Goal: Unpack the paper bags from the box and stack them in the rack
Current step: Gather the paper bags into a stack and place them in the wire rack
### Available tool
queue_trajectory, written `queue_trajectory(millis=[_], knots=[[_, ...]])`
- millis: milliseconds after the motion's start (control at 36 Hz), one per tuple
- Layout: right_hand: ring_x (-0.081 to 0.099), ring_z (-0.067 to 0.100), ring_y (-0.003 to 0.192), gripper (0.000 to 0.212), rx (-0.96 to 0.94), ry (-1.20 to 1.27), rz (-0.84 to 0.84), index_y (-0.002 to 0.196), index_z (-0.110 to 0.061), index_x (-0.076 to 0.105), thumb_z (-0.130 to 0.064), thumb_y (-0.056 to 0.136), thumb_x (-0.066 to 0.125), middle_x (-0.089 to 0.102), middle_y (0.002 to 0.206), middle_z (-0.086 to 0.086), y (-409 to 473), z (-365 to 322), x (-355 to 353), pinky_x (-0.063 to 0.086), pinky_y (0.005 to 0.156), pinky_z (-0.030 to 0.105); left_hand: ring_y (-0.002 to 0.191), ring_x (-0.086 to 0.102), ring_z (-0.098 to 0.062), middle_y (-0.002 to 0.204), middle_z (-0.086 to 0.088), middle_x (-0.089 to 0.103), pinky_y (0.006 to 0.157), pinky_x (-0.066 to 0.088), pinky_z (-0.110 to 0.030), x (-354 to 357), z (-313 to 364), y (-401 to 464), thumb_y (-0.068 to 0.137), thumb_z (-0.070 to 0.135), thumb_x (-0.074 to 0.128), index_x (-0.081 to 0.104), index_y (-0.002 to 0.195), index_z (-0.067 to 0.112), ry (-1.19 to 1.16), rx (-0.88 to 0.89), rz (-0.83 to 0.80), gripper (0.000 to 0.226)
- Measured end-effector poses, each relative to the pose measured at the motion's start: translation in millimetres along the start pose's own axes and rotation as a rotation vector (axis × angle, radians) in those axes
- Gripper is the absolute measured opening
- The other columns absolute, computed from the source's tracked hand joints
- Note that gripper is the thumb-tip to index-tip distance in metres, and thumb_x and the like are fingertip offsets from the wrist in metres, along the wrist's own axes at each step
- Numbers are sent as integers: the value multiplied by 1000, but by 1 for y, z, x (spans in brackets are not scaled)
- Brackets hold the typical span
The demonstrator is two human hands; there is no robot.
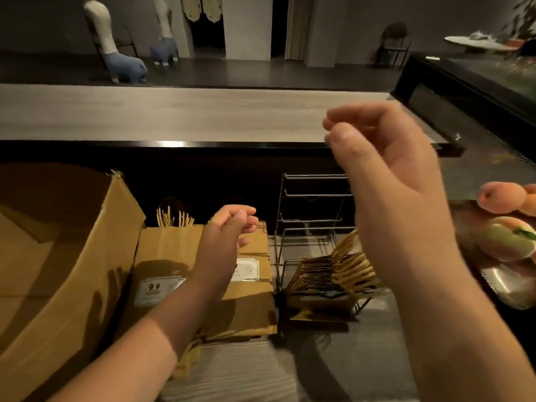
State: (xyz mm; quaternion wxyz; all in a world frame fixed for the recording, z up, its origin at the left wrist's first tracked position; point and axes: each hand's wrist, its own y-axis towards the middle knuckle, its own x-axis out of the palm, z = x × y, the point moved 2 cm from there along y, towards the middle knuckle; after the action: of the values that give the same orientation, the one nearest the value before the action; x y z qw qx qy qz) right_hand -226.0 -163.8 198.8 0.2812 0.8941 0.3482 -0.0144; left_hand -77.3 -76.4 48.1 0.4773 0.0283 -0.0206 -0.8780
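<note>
Between loads: both the left hand [232, 224] and right hand [385, 152] hover loosely curled, grip empty, so next comes lifting the paper bags [220, 274] rightward into the rack [310, 198].

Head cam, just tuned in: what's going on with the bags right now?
A person is moving paper bags from the cardboard box to the wire rack. Both hands are empty: the left hand hovers over the flat bag pile beside the box, and the right hand is raised in front of the rack. Some bags already sit in the rack's bottom.
</note>
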Motion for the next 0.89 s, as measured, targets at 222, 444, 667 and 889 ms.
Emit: queue_trajectory(millis=[222, 444, 667, 889], knots=[[55, -9, 100, 27, 363, 130, -337, 122, -34, 54, -38, 95, 54, 58, 109, -22, -7, 53, 106, 47, 80, 12, 100, 61, -16, 103, 0, 65, 78, 47, -30, -56, -11, 6, 97, 26, 52, 60, 105, 24, 133, -50, 168, 12], [48, 16, 118, 44, 809, 107, -430, 142, -22, 38, -36, 101, 45, 50, 136, 2, -47, 136, 176, 40, 97, 28, 88, 54, -14, 108, 2, 56, 70, 45, -31, -103, -53, -3, 95, 25, 56, 51, 123, 29, 285, -364, 272, 29], [42, 28, 129, 48, 1045, 69, -472, 146, -17, 33, -29, 101, 44, 44, 143, 10, -65, 152, 213, 34, 91, 31, 132, 38, -25, 149, -3, 32, 97, 36, -32, -129, -81, -13, 95, 24, 54, 30, 147, 23, 500, -549, 241, 57], [56, 27, 110, 39, 1106, 74, -450, 134, -18, 43, -28, 97, 51, 57, 122, 9, -71, 157, 230, 49, 97, 41, 141, 28, -24, 157, -3, 23, 110, 30, -33, -140, -87, -13, 95, 21, 53, 16, 154, 20, 460, -597, 192, 69]])
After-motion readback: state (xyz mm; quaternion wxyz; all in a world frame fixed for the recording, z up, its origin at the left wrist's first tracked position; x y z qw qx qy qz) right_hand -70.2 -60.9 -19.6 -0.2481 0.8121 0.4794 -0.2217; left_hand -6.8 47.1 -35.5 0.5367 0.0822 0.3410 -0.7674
